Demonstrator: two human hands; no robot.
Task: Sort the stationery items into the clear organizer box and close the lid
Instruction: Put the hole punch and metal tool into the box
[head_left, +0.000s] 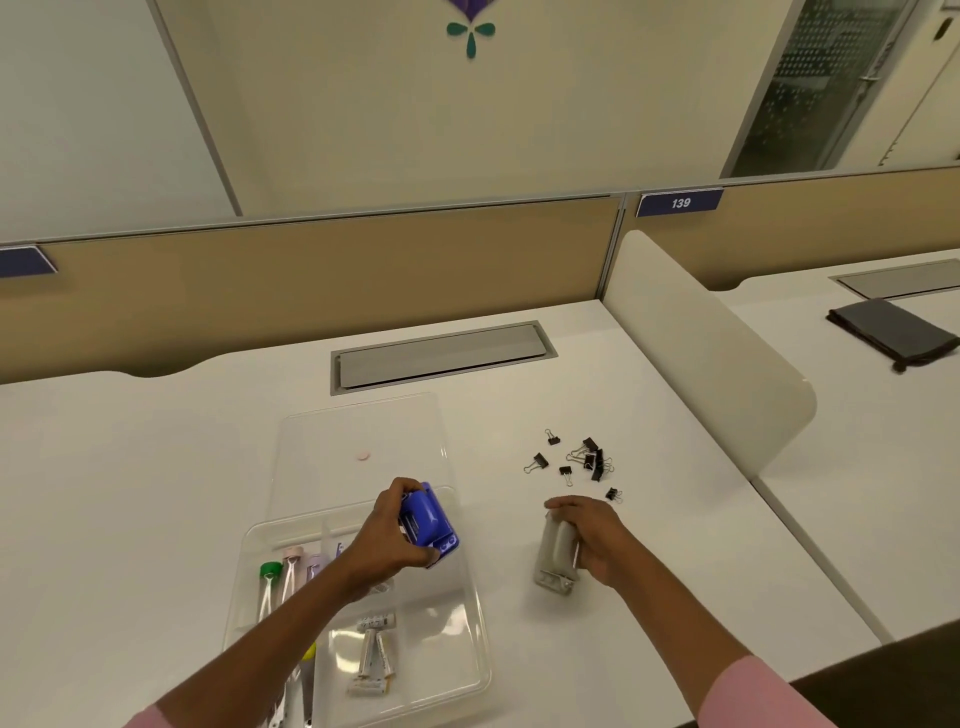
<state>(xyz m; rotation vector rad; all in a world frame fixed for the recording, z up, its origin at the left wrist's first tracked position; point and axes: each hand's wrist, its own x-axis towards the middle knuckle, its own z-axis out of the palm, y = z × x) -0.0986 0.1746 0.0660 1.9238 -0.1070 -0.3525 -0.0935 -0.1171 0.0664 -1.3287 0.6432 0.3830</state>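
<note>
We are listing one clear plastic organizer box (470, 623), lying on the white desk (156, 493) with its clear lid (363, 426) lying open and flat behind it. One blue plastic office tool (431, 519): the left hand (392, 535) is gripping it, fingers curled round it, over the box's far right corner. One grey plastic office tool (555, 558) of like shape: the right hand (595, 540) is clasping it on the desk, right of the box. We are counting four black binder clips (538, 461) lying singly, plus a tight cluster we cannot count, beyond the right hand. Inside the box, three capped items (270, 571), green, pink and lilac, are lying in the left compartment, and about three white tubes (374, 654) are lying in a nearer one. One small pink disc (362, 457) is sitting on the lid.
</note>
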